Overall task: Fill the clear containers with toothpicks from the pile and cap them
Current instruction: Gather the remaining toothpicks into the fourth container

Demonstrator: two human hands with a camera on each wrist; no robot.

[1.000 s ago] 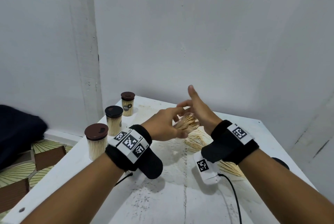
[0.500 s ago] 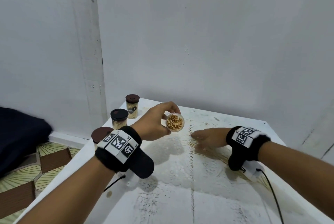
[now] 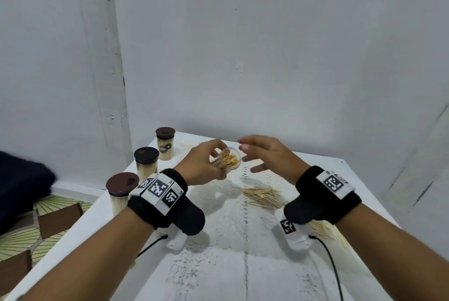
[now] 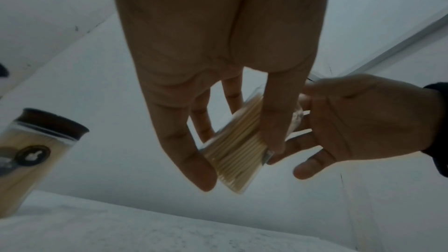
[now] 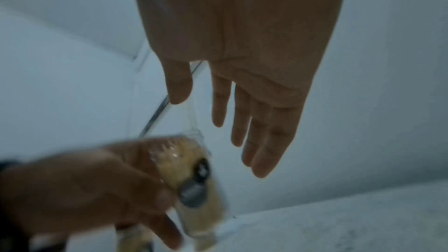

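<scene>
Over white table [image 3: 218,264], left hand [image 3: 204,167] grips tilted container [image 3: 228,161], mouth camera-ward; right hand [image 3: 267,155] loose.

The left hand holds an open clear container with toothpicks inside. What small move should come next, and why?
Probably lower the right hand, open and empty beside the mouth, to the loose pile of wooden toothpicks on the white table. The clear plastic container gripped by the left hand has no cap and seems to have room.

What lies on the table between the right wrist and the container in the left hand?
In the head view, a loose toothpick pile lies on the table, below the gap between right hand and container.
</scene>
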